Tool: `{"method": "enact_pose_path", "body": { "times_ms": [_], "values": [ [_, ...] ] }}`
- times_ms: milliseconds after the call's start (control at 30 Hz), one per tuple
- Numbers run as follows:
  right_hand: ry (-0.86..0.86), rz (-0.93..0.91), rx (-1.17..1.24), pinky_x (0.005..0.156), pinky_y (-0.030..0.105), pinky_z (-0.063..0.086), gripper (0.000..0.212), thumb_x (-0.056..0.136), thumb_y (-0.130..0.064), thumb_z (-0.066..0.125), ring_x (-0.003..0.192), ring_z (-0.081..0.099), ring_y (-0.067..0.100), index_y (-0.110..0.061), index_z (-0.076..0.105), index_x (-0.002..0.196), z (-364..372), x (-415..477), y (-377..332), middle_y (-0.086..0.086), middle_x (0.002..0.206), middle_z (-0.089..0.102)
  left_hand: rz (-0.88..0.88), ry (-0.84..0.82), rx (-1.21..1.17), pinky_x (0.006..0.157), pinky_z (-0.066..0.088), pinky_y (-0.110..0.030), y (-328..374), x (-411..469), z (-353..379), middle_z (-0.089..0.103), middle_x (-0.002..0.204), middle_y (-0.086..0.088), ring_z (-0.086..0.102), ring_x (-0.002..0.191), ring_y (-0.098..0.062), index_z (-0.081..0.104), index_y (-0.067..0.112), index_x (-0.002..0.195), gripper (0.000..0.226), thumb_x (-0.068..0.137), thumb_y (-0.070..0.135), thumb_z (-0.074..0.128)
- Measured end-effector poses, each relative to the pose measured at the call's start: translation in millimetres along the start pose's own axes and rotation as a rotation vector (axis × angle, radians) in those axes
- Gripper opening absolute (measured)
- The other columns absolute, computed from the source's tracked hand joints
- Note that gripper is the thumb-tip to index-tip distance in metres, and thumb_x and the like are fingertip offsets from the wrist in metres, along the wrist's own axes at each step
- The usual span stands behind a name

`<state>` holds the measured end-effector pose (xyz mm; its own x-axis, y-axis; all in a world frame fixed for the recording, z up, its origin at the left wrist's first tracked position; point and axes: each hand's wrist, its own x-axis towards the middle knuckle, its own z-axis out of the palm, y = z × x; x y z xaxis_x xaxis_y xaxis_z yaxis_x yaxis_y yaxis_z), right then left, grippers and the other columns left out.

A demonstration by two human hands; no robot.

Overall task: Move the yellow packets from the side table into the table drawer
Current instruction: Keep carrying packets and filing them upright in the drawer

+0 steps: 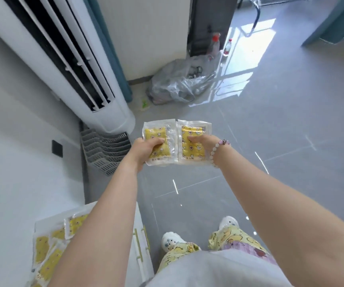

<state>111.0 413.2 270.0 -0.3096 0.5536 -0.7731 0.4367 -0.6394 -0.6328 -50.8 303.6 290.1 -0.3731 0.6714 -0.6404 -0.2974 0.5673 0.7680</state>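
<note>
Out front, left hand [144, 150], right hand [203, 144] clutch packets [192, 152].

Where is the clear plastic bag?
In the head view, the clear plastic bag lies on the floor, upper centre, right of the white air conditioner.

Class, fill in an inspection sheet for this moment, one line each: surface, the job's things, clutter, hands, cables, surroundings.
Surface: white side table at lower left, only partly in view.
Job's things: two clear-wrapped, yellow patterned packets held side by side above the glossy grey tiled floor, left packet and right packet; more yellow packets lie on the table.
Clutter: crumpled clear plastic bag, two red-capped bottles, stacked grey plastic baskets.
Hands: left hand grips the left packet; right hand, wearing a beaded bracelet, grips the right packet.
Cables: nothing clearly seen.
Surroundings: tall white standing air conditioner beside the baskets.
</note>
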Motion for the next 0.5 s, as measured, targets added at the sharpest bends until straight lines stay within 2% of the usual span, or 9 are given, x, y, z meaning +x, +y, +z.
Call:
{"method": "enact_pose_path", "body": {
  "times_ms": [67,133,267,400,500],
  "values": [
    [0.028,-0.002,0.033,0.106,0.044,0.039,0.065,0.081,-0.037,0.07,0.125,0.05,0.031,-0.01,0.048,0.136,-30.5,-1.1,3.9,0.01,0.138,0.05,-0.016,-0.034,0.059,0.092,0.049,-0.054,10.0,6.2,30.6,0.066,0.114,-0.019,0.064,0.105,-0.035,0.058,-0.001,0.119,0.038,0.085,0.013,0.066],
    [0.05,0.003,0.111,0.105,0.045,0.04,0.064,0.082,-0.034,0.07,0.125,0.05,0.031,-0.009,0.047,0.136,-62.1,-2.1,10.3,0.011,0.139,0.049,-0.01,-0.074,0.117,0.091,0.051,-0.051,18.7,11.8,61.7,0.066,0.113,-0.018,0.065,0.101,-0.033,0.057,-0.001,0.12,0.038,0.085,0.014,0.066],
    [0.06,0.013,0.31,0.104,0.047,0.041,0.053,0.086,-0.027,0.066,0.124,0.052,0.028,-0.011,0.051,0.133,-131.2,-13.9,23.6,0.009,0.138,0.051,0.012,-0.152,0.207,0.088,0.052,-0.045,35.8,20.2,130.6,0.068,0.103,-0.013,0.066,0.085,-0.026,0.062,0.005,0.11,0.027,0.085,0.014,0.064],
    [0.121,-0.009,0.423,0.103,0.038,0.04,0.043,0.091,-0.026,0.059,0.128,0.048,0.024,-0.012,0.053,0.132,-209.8,-32.5,38.3,0.008,0.14,0.049,0.009,-0.257,0.363,0.09,0.05,-0.045,45.2,32.9,212.8,0.07,0.093,-0.007,0.068,0.083,-0.025,0.065,0.008,0.106,0.027,0.082,0.018,0.067],
    [0.222,-0.002,0.456,0.11,0.038,0.031,0.045,0.092,-0.029,0.058,0.135,0.039,0.021,-0.013,0.052,0.134,-268.7,-44.2,55.2,0.006,0.144,0.045,0.003,-0.327,0.446,0.086,0.052,-0.042,44.6,41.3,281.1,0.072,0.08,-0.001,0.069,0.073,-0.02,0.067,0.013,0.098,0.02,0.08,0.022,0.068]
  ]
}}
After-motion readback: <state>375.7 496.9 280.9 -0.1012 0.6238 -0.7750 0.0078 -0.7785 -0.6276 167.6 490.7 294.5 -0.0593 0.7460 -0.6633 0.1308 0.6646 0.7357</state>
